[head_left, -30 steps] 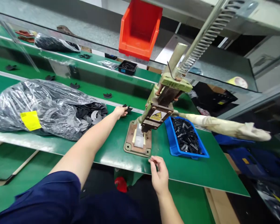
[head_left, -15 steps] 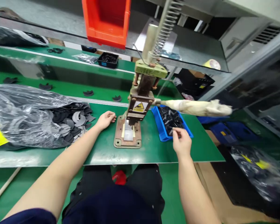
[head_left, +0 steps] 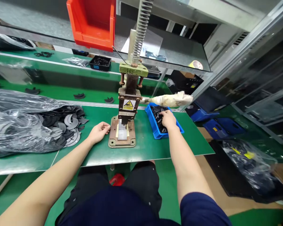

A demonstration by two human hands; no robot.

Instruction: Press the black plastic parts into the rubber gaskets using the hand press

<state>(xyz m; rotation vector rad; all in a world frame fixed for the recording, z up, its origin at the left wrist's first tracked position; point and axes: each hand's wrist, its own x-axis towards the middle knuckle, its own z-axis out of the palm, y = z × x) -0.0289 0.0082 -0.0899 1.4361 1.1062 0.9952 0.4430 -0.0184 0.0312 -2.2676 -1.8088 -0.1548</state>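
My right hand [head_left: 168, 119] digs, fingers curled, into the blue tray [head_left: 153, 130] of small black clips [head_left: 158, 113], light, stiff, pinchable; my left hand [head_left: 98, 131] rests loosely closed beside the press [head_left: 122, 136].

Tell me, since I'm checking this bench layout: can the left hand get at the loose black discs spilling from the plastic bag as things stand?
Probably yes. The left hand rests on the green table beside the press base, and the black discs lie just to its left with only bare green surface between them.
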